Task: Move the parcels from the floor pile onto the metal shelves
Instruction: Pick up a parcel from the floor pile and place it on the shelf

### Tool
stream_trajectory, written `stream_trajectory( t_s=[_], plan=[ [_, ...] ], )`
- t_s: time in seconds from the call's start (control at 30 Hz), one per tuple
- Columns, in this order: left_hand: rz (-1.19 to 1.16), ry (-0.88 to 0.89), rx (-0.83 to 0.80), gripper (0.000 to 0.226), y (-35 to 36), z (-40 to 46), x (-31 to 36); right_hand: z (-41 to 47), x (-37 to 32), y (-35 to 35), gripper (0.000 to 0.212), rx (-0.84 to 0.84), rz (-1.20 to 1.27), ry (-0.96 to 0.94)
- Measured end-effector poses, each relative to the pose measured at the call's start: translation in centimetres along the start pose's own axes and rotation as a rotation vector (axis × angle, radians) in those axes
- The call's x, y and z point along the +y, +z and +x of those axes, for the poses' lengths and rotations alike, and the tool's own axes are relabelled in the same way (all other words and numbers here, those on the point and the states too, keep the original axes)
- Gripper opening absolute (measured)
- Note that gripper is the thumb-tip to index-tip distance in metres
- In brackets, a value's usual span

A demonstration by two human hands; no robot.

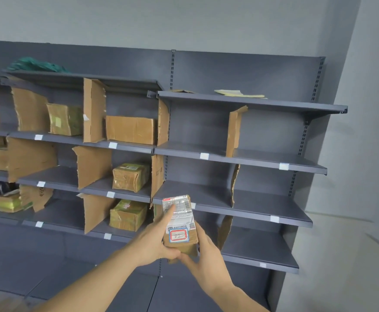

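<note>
I hold a small brown parcel [180, 226] in front of the grey metal shelves [251, 199]. It carries a white shipping label and a red-and-blue sticker facing me. My left hand [156, 239] grips its left side, with the index finger stretched up over the label. My right hand [203, 251] grips its right side and lower edge. The parcel hangs in the air before the lower shelves of the right bay, touching none of them. The floor pile is out of view.
Cardboard dividers [94, 111] split the shelves into compartments. Several taped parcels [131, 129] sit in the left bay. The right bay's compartments [274, 158] hold no parcels. A green bag [37, 65] lies on the top left shelf, flat paper [238, 93] on the top right.
</note>
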State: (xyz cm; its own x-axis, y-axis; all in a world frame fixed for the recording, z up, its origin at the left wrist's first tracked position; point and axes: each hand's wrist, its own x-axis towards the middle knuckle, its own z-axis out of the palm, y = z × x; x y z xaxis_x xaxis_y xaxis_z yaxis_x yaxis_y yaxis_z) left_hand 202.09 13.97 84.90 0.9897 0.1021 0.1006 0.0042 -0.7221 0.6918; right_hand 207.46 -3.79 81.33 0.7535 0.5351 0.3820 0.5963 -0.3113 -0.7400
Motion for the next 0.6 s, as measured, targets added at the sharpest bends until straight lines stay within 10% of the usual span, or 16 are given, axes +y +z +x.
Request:
stream_trajectory(
  t_s=[0.6],
  plan=[
    [0.106,-0.080,-0.123,0.101,-2.0,2.6,-0.7,3.6,-2.0,1.4,0.078,-0.080,0.003,0.075]
  ],
)
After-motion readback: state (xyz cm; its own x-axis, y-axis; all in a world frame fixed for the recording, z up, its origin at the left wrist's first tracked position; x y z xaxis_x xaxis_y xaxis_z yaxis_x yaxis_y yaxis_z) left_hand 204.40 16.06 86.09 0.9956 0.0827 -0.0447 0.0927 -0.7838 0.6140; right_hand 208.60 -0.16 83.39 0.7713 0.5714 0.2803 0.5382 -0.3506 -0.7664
